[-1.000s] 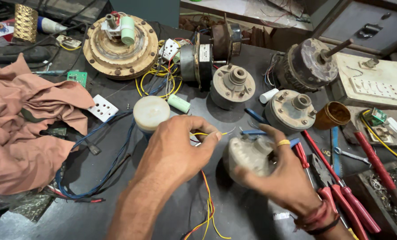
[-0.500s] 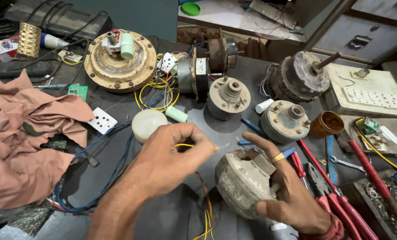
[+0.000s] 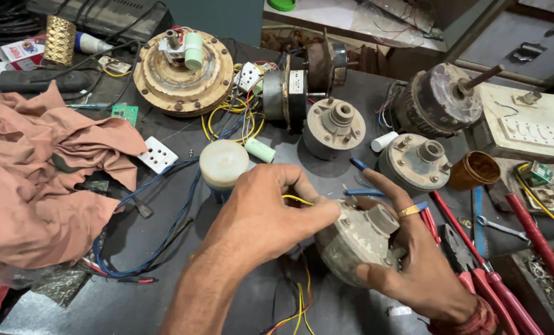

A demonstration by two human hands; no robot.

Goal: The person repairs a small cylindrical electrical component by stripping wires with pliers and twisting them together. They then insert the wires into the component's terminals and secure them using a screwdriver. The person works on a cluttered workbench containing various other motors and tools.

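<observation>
The right hand (image 3: 413,260) cups the grey motor housing (image 3: 357,239); the left hand (image 3: 264,217) seemingly pinches its yellow wire (image 3: 297,200), which a hard tug could snap.

Desk (image 3: 134,291): dark, worn top, crowded. Left: crumpled pink cloth (image 3: 35,180). Centre: white socket plate (image 3: 157,154), blue wires (image 3: 146,248), pale round cap (image 3: 223,162), green capacitor (image 3: 261,150). Back: large tan motor disc (image 3: 180,71), two grey motor housings (image 3: 334,127) (image 3: 415,161), dark shafted motor (image 3: 438,99). Right: brown cup (image 3: 473,170), red-handled pliers (image 3: 475,260), spanner (image 3: 501,228).
</observation>
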